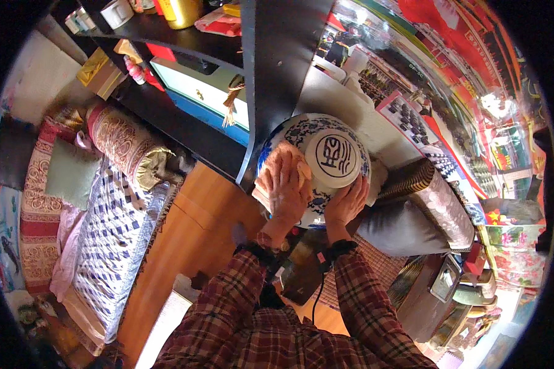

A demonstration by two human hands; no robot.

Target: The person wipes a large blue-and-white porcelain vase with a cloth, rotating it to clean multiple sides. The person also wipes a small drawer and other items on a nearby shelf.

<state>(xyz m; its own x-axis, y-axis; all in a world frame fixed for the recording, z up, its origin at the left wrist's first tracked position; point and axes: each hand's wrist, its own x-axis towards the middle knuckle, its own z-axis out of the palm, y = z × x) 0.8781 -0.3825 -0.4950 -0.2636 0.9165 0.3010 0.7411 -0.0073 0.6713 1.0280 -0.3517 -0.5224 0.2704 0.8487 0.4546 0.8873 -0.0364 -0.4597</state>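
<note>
A rounded blue-and-white porcelain vessel [318, 125] is in front of me, beside a black shelf unit. Facing up at me is its pale round raised end [310, 157], which bears a dark circular mark with writing. A peach-coloured cloth [263, 182] lies against the vessel's left side, gripped under my left hand [287, 189]. On the lower right, just below the raised end, my right hand [347, 203] curves its fingers around the vessel's wall. The vessel's far underside is hidden, so I cannot tell what supports it.
Close on the left rises the black shelf's upright panel [272, 69]; its shelves carry a white mug [117, 14] and a gold container [180, 13]. A grey cushion [404, 226] is at the right. A couch with a checked cover [106, 240] stands left across the wooden floor [180, 230].
</note>
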